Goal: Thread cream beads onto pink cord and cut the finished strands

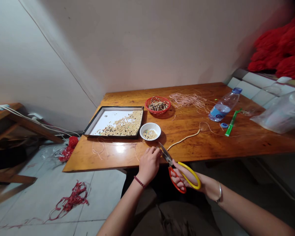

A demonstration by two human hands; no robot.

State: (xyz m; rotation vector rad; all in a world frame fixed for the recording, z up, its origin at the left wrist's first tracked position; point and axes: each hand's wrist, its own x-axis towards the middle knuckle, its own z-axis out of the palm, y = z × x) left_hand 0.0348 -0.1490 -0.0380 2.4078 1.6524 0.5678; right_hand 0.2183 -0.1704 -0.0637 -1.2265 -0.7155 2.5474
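My right hand (183,175) is wrapped round a pair of scissors (167,158), one handle loop yellow and the other red. The blades point up and left at the table's front edge. Close beside them, my left hand (149,162) is closed in a pinch at the near end of a string of small cream beads (184,141). The exact grip is partly hidden by the fingers. From there the beads run away to the right across the table, ending in a thin loose thread. Just beyond my left hand stands a white bowl (157,128) with a few loose beads inside.
A black-rimmed tray (100,118) of loose beads lies left on the wooden table (127,154). Behind are a red basket (167,109) of beaded strings and a pink thread heap (186,99). Rightward are a water bottle (221,109), a green packet (232,124) and a plastic bag (272,119).
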